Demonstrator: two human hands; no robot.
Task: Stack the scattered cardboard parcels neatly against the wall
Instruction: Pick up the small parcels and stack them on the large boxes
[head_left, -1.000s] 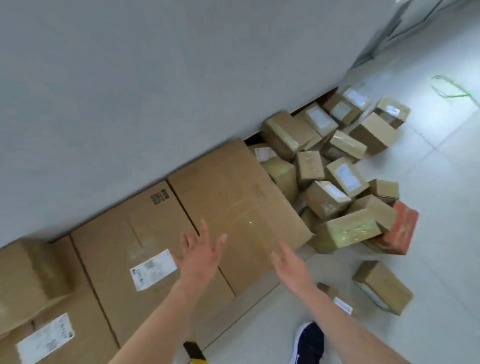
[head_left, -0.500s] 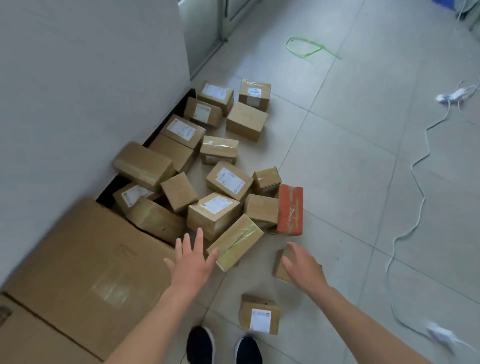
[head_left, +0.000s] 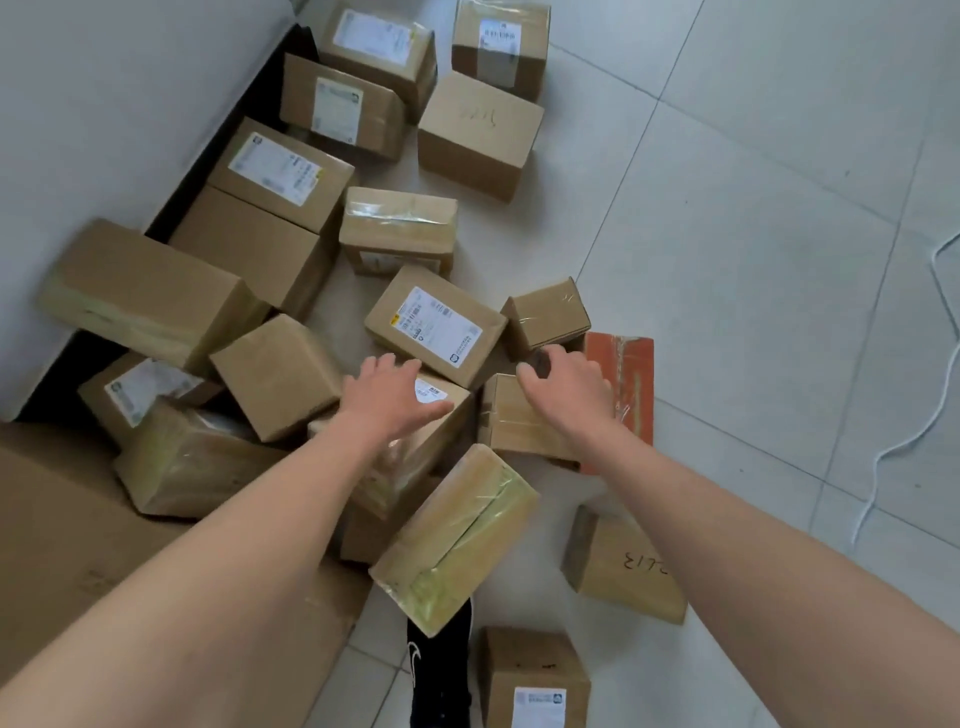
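Pale floor tiles (head_left: 727, 270) carry a loose heap of cardboard parcels beside a grey wall (head_left: 104, 104); the orange parcel (head_left: 631, 379) serves as the landmark for all places below.

Nearest to the person, well below the orange parcel, a small labelled box (head_left: 535, 675) stands next to a black shoe (head_left: 441, 670). A box with handwritten digits (head_left: 618, 566) lies just below the orange parcel. To the lower left of it, a long parcel wrapped in yellowish tape (head_left: 457, 535) lies tilted over its neighbours, and a big flat carton (head_left: 67, 545) fills the far lower left corner.

The left hand (head_left: 392, 397) is spread, fingers apart, palm down over a parcel with a white label (head_left: 436, 410), left of the orange parcel; it seems to touch the top, but this is not sure. The right hand (head_left: 569, 387) is curled over the far edge of a plain brown box (head_left: 511, 421) that touches the orange parcel on its left side; the fingertips are hidden, so the grip cannot be told exactly.

Just above this hand sits a small cube box (head_left: 545, 317), and left of that a box with a large shipping label (head_left: 436, 325). Further up and left, more parcels lie along the wall. A white cable (head_left: 914, 436) runs over the tiles well to the right of the orange parcel.
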